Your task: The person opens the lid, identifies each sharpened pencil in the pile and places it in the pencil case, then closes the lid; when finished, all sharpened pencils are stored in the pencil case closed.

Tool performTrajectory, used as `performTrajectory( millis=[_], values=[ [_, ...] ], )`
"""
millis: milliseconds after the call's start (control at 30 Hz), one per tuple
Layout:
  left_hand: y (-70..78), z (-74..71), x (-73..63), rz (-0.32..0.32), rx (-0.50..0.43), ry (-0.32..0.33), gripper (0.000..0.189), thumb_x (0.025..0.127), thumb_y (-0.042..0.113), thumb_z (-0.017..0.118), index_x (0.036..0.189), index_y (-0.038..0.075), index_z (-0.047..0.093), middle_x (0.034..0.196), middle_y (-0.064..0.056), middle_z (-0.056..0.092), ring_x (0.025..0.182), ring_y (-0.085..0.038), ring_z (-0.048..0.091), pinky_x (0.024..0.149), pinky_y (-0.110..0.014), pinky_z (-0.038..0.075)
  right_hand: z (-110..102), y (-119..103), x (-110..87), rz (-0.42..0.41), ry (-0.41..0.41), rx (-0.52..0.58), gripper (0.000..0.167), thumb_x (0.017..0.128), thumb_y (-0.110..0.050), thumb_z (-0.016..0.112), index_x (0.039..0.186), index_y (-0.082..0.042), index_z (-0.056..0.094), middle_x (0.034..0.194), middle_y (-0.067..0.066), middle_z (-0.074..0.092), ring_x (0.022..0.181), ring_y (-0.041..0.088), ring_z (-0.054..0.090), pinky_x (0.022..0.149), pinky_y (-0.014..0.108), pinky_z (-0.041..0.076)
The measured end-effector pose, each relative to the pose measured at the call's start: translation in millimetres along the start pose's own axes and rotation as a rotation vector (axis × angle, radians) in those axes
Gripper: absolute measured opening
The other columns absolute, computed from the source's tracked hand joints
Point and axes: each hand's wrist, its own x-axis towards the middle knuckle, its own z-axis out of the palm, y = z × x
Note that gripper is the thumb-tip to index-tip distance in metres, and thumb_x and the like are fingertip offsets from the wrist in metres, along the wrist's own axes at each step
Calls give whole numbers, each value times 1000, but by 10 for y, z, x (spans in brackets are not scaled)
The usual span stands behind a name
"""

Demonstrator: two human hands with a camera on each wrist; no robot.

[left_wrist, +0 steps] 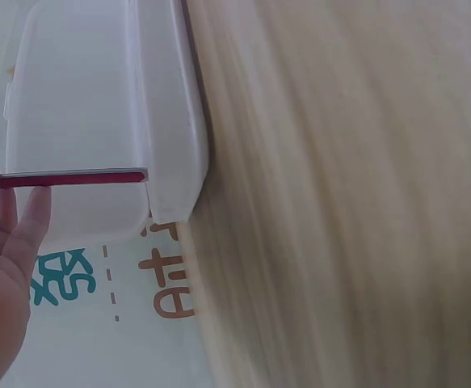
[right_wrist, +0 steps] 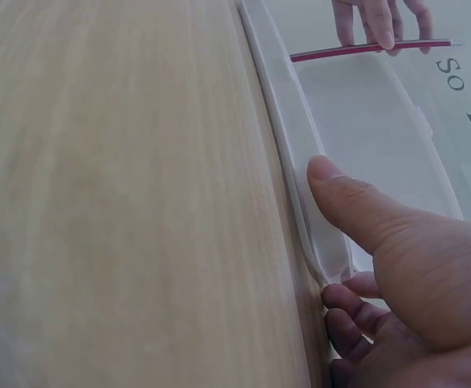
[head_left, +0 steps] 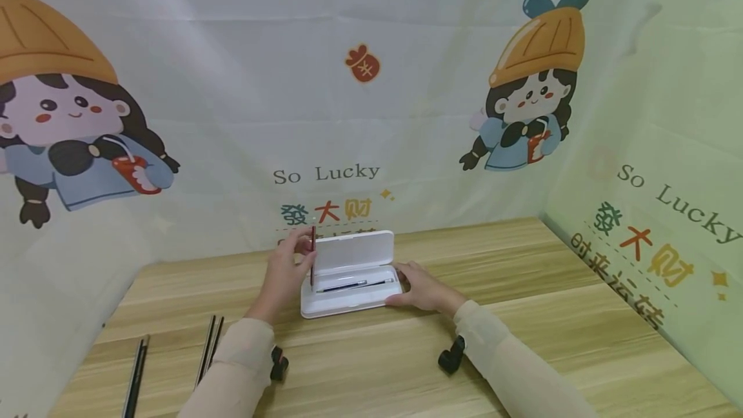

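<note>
A white pencil case (head_left: 342,308) lies on the table with its lid (head_left: 355,252) raised at the back. My left hand (head_left: 284,273) pinches a red pencil (head_left: 313,237) between thumb and fingers. The pencil stands nearly upright at the case's left end, its lower tip down at the tray; the left wrist view shows its dark stripe and red side (left_wrist: 98,177). With the thumb along the near rim and fingers curled at the right end, my right hand (head_left: 425,289) holds the case. Inside, slim dark pencils (head_left: 342,287) lie lengthwise.
Dark pencils (head_left: 135,376) lie on the table at the left, and two more slim dark ones (head_left: 204,350) lie beside my left sleeve. A printed cloth (head_left: 232,115) hangs behind the table and along its sides.
</note>
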Motion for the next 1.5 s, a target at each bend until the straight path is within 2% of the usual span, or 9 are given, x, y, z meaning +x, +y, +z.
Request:
performTrajectory(
  millis=[233, 567, 700, 933, 1133, 1300, 1500],
  values=[
    [71, 49, 58, 1, 58, -67, 39, 91, -5, 70, 128, 3, 60, 101, -14, 68, 95, -28, 65, 80, -43, 59, -8, 5, 1, -3, 8, -15, 71, 86, -30, 83, 143, -2, 51, 118, 8, 54, 110, 22, 49, 99, 45, 43],
    [94, 63, 62, -16, 86, -88, 37, 91, -3, 72, 125, 2, 62, 100, -12, 68, 94, -27, 65, 79, -40, 59, 16, 3, 1, -3, 3, -27, 72, 86, -31, 83, 144, -2, 51, 117, 8, 54, 108, 21, 49, 99, 44, 43],
    [96, 33, 53, 3, 92, -106, 37, 91, 1, 74, 125, 1, 61, 102, -12, 68, 96, -27, 65, 80, -42, 58, 28, 3, -6, -1, -1, -23, 73, 87, -31, 83, 145, -2, 50, 116, 8, 54, 107, 22, 49, 98, 44, 44],
    [96, -73, 26, 42, 76, -113, 35, 91, 1, 73, 123, -1, 62, 104, -14, 67, 97, -30, 64, 82, -47, 57, 21, -12, -5, 3, 1, 0, 73, 87, -30, 83, 145, -1, 50, 118, 8, 54, 109, 21, 48, 99, 44, 43],
    [45, -186, -25, 13, 92, -100, 32, 93, 2, 71, 123, -1, 63, 105, -13, 67, 98, -29, 64, 81, -44, 56, 7, -30, -11, 3, 2, -5, 73, 87, -30, 83, 145, -1, 49, 118, 9, 54, 110, 22, 49, 100, 45, 44],
    [-15, -300, -81, 12, 111, -83, 27, 94, 3, 70, 121, 0, 64, 106, -13, 68, 98, -28, 64, 80, -43, 57, 13, -37, -20, 21, -5, -4, 75, 88, -30, 82, 147, -2, 48, 122, 10, 54, 113, 24, 50, 103, 47, 43],
    [-85, -471, -160, -35, 110, -46, 23, 96, 4, 67, 119, 1, 64, 105, -11, 69, 97, -25, 63, 78, -38, 55, 3, -51, -30, 31, -1, -7, 79, 87, -31, 83, 149, 0, 45, 124, 12, 53, 115, 26, 50, 105, 48, 42]
  ],
)
